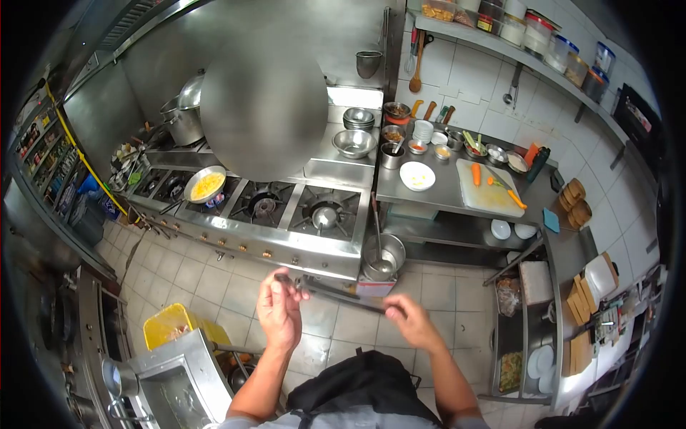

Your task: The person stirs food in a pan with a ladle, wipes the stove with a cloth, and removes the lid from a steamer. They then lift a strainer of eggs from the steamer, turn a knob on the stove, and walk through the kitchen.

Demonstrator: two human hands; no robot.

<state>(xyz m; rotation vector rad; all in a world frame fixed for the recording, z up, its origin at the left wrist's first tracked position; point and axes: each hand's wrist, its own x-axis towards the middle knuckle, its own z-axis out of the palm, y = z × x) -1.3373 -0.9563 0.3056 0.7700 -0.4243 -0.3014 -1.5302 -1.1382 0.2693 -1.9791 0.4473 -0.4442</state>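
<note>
A long, thin, dark metal utensil [343, 294] is stretched between my two hands in front of the stove; its exact kind is not clear. My left hand [281, 307] pinches it at one end with the fingers raised. At the other end, my right hand [411, 320] has its fingers curled on it. Behind the hands, a pan of yellow food [206, 185] sits on a left burner of the stove [286, 247], with flame below. A ladle [384, 266] leans in a metal pot [394, 250] beyond my right hand.
A steel counter at right bears a cutting board [475, 200] with carrots [476, 174], a white bowl [417, 176] and several small bowls. A large pot [184, 123] stands at the back left. Lower left are a yellow bin [168, 322] and a sink [153, 365].
</note>
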